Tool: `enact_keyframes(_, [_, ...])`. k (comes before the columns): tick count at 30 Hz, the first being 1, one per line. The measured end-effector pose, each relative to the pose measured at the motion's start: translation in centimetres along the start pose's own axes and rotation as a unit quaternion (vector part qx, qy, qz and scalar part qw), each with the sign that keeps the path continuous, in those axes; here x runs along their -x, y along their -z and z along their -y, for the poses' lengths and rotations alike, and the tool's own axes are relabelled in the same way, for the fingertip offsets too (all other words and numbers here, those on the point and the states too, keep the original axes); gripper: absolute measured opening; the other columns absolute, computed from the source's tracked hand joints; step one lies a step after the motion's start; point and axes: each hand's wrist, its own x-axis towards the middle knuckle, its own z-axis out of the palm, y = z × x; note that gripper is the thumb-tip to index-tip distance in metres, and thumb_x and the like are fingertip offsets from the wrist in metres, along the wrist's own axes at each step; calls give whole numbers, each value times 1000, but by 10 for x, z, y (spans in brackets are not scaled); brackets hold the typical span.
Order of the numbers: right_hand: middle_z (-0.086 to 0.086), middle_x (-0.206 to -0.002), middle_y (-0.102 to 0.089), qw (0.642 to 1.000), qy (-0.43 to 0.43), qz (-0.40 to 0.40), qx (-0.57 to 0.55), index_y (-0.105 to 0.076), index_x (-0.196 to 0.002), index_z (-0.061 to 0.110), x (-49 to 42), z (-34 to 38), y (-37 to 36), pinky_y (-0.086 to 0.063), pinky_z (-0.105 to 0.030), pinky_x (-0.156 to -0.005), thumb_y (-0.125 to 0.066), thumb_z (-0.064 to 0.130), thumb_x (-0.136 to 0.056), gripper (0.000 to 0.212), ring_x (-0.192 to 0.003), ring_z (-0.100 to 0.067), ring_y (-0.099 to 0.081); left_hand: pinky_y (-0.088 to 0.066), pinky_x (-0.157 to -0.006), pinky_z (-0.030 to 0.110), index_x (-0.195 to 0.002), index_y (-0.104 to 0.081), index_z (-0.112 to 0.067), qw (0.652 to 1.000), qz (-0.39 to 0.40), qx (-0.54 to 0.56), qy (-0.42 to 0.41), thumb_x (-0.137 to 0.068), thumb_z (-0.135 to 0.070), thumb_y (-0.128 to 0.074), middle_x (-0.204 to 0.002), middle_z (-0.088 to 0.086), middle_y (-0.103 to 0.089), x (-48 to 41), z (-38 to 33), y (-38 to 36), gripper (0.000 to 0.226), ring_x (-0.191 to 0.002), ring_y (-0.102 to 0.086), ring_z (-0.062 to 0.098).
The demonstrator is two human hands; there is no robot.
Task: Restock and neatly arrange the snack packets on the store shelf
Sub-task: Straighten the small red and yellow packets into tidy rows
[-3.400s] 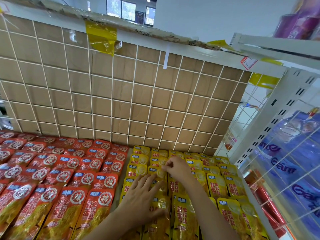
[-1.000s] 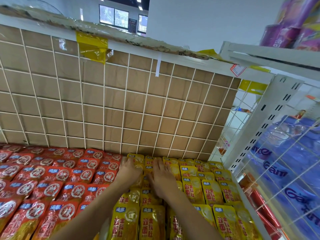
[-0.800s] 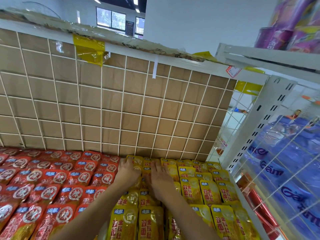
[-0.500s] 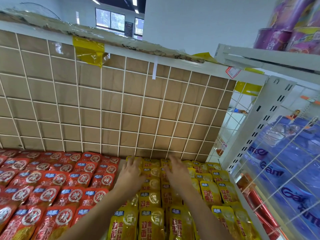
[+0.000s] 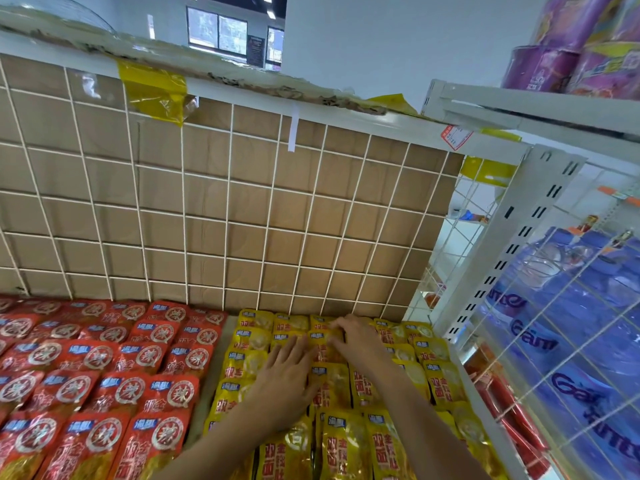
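Note:
Yellow snack packets [image 5: 249, 365] lie in overlapping rows on the right part of the shelf, red snack packets [image 5: 104, 362] on the left part. My left hand [image 5: 287, 379] lies flat with straight fingers on the yellow packets in the middle rows. My right hand [image 5: 353, 337] is further back, its fingers curled over the top edge of a yellow packet [image 5: 327, 344] near the rear row; whether it pinches the packet I cannot tell.
A white wire grid backed with brown cardboard [image 5: 242, 209] closes the shelf's rear. A white slotted upright [image 5: 502, 244] and a wire side panel [image 5: 554, 341] stand at the right, with blue bottle packs [image 5: 571, 306] behind. Purple tubs [image 5: 575, 46] sit above right.
My left hand has slid nearer and to the right, flattening onto the yellow rows. My right hand stays at the back rows with its fingers now curled.

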Motion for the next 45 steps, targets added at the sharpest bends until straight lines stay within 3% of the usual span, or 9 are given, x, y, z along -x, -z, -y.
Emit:
enact_keyframes(3, [0,-117,-57,999,1,-12,-30,-59,-111,19,-3,-4,0,-38,-32,-96,-57,29,-89,24,-113,-18,-51,8,-115,34,-150,-6,-23,1000,-10,-4,12,-92,-58,-9,-158,-1,9,-1,1,-3,68,-144,11,16])
enact_keyframes(7, [1,-114,-60,999,8,-12,-48,-60,-104,16,-5,-9,0,-37,-27,-89,-59,26,-88,19,-109,-16,-53,12,-110,31,-150,-6,-23,1000,-12,2,4,-49,-79,33,-158,-2,9,0,1,-3,122,-144,11,15])
enact_keyframes(10, [1,-109,-62,998,14,-15,-63,-62,-98,16,-5,-12,1,-39,-27,-86,-60,24,-87,13,-104,-15,-55,14,-107,29,-150,-5,-23,1000,-10,7,3,-34,-74,45,-158,-2,9,1,1,-2,136,-144,11,15])
enact_keyframes(17, [0,-101,-63,997,26,-17,-76,-64,-88,15,-5,-13,1,-40,-25,-76,-61,26,-88,12,-95,-15,-57,17,-106,28,-150,-6,-27,999,-34,18,-12,-66,-74,20,-158,-3,6,6,-5,6,100,-141,16,10])
enact_keyframes(20, [-1,-101,-63,997,29,-21,-70,-64,-89,15,-6,-13,0,-38,-25,-75,-60,26,-88,13,-95,-15,-57,4,-114,26,-148,-17,-27,998,-39,37,-46,-83,-58,-5,-157,-6,-6,11,-10,12,73,-144,-1,10])
enact_keyframes(23, [-1,-99,-64,995,26,-26,-90,-60,-80,21,-5,-13,-1,-38,-25,-74,-61,26,-87,8,-92,-15,-57,-8,-114,26,-145,-22,-30,994,-13,45,-98,-77,-60,-12,-155,-8,-13,18,-13,12,75,-141,-12,11])
enact_keyframes(31, [1,-95,-62,994,24,-45,-98,-64,-81,16,-6,-15,-4,-35,-24,-72,-62,26,-86,11,-84,-10,-52,15,-104,26,-148,-13,-29,996,-20,9,-82,-66,-62,9,-157,-5,-7,16,-12,0,92,-145,-2,15])
enact_keyframes(35, [5,-108,-63,993,32,-59,-102,-66,-86,12,-5,-15,-7,-39,-24,-84,-62,24,-86,13,-101,-10,-56,15,-103,25,-148,-12,-28,997,-11,6,-78,-66,-61,10,-157,-3,-6,16,-14,0,92,-145,-2,16])
enact_keyframes(45, [2,-95,-67,994,18,-51,-92,-65,-84,17,-6,-11,-4,-38,-24,-72,-60,26,-88,11,-89,-11,-58,12,-111,30,-150,-7,-23,999,-3,-21,-38,-101,-39,-19,-158,-3,-1,13,-21,0,53,-145,5,16])
